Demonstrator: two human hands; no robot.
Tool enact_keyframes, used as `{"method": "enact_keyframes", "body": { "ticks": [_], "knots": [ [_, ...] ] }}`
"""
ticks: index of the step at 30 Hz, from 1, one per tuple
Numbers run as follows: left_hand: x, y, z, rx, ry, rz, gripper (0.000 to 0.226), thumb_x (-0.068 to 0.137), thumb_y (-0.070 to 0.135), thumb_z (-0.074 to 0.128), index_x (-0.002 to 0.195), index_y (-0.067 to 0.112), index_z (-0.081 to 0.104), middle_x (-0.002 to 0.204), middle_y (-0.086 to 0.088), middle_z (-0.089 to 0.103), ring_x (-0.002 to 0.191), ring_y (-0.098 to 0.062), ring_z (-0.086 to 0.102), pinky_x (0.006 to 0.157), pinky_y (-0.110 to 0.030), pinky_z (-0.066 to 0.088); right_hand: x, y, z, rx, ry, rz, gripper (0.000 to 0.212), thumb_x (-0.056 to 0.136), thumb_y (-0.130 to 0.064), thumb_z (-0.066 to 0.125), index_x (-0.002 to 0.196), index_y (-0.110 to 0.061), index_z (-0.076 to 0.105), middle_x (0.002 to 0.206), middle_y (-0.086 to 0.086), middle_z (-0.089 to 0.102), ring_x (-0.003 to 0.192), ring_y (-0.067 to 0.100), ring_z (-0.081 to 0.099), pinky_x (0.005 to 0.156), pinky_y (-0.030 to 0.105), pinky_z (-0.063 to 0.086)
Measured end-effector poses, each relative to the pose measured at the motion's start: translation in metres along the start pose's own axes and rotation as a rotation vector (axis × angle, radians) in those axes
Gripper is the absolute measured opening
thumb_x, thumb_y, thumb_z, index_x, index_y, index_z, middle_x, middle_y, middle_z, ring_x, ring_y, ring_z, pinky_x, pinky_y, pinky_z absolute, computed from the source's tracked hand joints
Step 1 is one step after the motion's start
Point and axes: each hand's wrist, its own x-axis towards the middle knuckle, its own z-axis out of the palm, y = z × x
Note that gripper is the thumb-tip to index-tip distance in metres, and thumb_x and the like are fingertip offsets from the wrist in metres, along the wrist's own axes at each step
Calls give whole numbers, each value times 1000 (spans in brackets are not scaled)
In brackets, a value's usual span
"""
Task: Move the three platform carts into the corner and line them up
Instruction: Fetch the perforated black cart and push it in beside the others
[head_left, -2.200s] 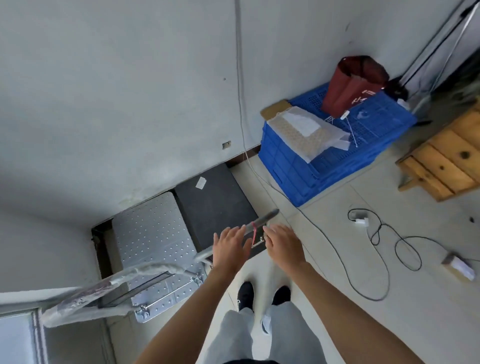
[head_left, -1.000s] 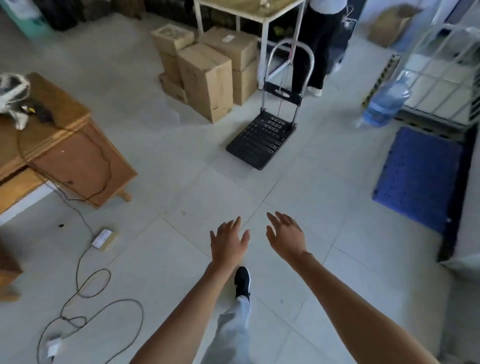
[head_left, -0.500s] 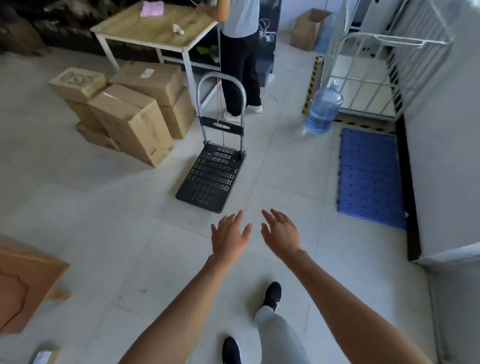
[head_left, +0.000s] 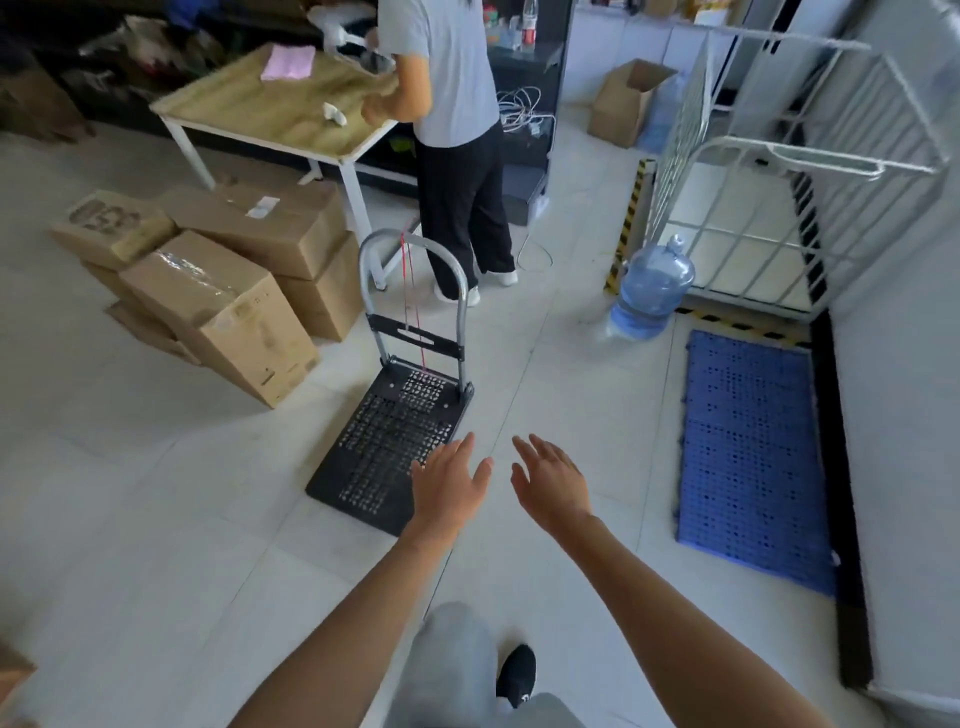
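A black perforated platform cart (head_left: 387, 441) stands on the tiled floor just ahead of me, its grey hoop handle (head_left: 410, 270) upright at the far end with a red cord hanging from it. My left hand (head_left: 449, 486) is stretched out, fingers spread, over the cart's near right corner and holds nothing. My right hand (head_left: 550, 483) is open beside it, over bare floor to the cart's right. The other two carts and the corner are out of view.
Stacked cardboard boxes (head_left: 218, 280) sit left of the cart. A person (head_left: 457, 156) stands behind it at a wooden table (head_left: 270, 104). A blue water jug (head_left: 649, 291), a white wire cage trolley (head_left: 769, 197) and a blue plastic mat (head_left: 748, 457) lie to the right.
I let go of the black cart's handle in the corner and turned around. The third cart has grown nearer; both hands stay open and now reach its near end.
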Motion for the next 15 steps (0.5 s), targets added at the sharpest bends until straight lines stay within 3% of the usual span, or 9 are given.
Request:
{"method": "enact_keyframes", "body": {
  "ticks": [7,15],
  "knots": [
    [152,8,6,-45,11,-78,54,94,54,38,141,27,40,141,2,50,133,-21,41,109,-62,25,165,24,-29,8,-44,-64,47,97,-28,39,144,-28,33,150,2,37,133,23,39,101,41,41],
    [375,2,-34,-80,75,-181,51,92,52,46,134,23,47,130,-1,60,124,-23,51,104,-61,36,390,10,-52,-5,-114,-171,46,98,-29,39,144,-27,34,150,4,38,135,24,36,105,41,38]
  ]
}}
